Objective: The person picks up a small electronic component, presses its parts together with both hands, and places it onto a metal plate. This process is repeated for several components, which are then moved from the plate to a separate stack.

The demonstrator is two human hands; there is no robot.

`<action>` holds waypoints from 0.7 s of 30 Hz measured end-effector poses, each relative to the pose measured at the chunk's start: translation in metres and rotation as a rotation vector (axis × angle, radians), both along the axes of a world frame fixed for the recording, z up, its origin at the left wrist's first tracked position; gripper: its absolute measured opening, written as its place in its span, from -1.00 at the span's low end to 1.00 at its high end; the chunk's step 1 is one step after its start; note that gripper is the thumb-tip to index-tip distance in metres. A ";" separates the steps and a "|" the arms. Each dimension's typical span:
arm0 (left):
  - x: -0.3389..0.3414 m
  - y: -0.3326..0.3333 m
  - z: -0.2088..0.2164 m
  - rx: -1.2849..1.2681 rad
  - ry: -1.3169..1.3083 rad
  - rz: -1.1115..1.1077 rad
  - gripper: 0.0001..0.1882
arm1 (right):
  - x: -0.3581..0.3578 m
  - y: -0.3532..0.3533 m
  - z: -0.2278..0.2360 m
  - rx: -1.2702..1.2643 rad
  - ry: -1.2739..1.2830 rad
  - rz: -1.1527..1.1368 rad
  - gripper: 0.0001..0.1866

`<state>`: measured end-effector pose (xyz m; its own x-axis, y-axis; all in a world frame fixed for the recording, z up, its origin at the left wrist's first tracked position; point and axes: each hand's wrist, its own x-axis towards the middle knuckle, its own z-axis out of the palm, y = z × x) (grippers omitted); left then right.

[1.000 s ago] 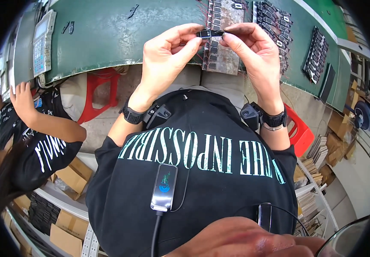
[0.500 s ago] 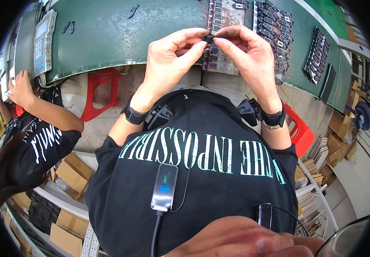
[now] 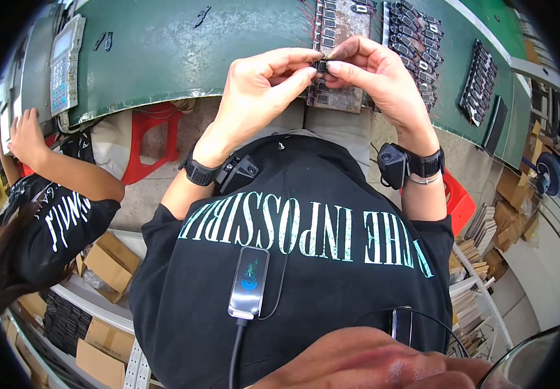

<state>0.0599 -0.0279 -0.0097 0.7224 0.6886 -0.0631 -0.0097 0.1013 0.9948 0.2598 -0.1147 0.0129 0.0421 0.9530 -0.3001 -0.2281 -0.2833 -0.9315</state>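
Between my two hands is a small black rectangular part (image 3: 321,66), like the little framed speaker-shaped pieces on the bench. My left hand (image 3: 262,87) pinches its left side between thumb and forefinger. From the other side my right hand (image 3: 380,76) grips it with thumb and fingers. Both hands are over the near end of a worn metal plate (image 3: 351,29). A column of similar black parts with thin red wires lies along the plate's left side. Fingertips hide much of the held piece.
Many black wired parts (image 3: 413,45) lie right of the plate, with another row (image 3: 478,83) farther right. A keypad device (image 3: 66,65) stands at the green bench's (image 3: 157,58) left end. Several loose parts lie across the bench. A co-worker's arm (image 3: 79,172) is at left, beside a red stool (image 3: 153,133).
Both hands have come slightly nearer to me with the black part. My right wrist has shifted outward to the right, and its grip has turned a little.
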 end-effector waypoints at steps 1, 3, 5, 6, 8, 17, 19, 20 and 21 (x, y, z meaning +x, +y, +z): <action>0.000 0.000 -0.001 -0.008 0.002 -0.002 -0.70 | 0.000 0.000 0.000 0.000 -0.002 0.006 -0.81; 0.000 -0.001 0.000 -0.014 -0.001 0.001 -0.70 | 0.001 0.000 -0.001 0.000 -0.005 0.017 -0.81; 0.001 -0.001 0.002 -0.027 -0.005 0.006 -0.69 | 0.000 0.000 -0.001 -0.002 -0.009 0.015 -0.80; 0.000 -0.002 0.002 -0.028 -0.005 0.007 -0.69 | 0.000 0.000 -0.001 -0.004 -0.013 0.011 -0.79; 0.000 -0.002 0.003 -0.021 -0.006 0.000 -0.69 | 0.000 0.000 -0.002 -0.005 -0.017 0.008 -0.78; 0.000 -0.006 0.003 -0.034 0.025 -0.013 -0.69 | 0.001 -0.003 -0.003 -0.012 0.006 0.024 -0.73; 0.000 -0.007 0.004 -0.034 0.017 -0.011 -0.69 | 0.001 -0.004 -0.002 -0.022 0.009 0.017 -0.73; 0.000 -0.007 0.004 -0.033 0.009 -0.010 -0.70 | 0.000 -0.005 -0.002 -0.022 0.008 0.017 -0.73; 0.000 -0.008 0.004 -0.033 0.001 -0.009 -0.70 | 0.000 -0.006 -0.003 -0.047 0.046 0.009 -0.73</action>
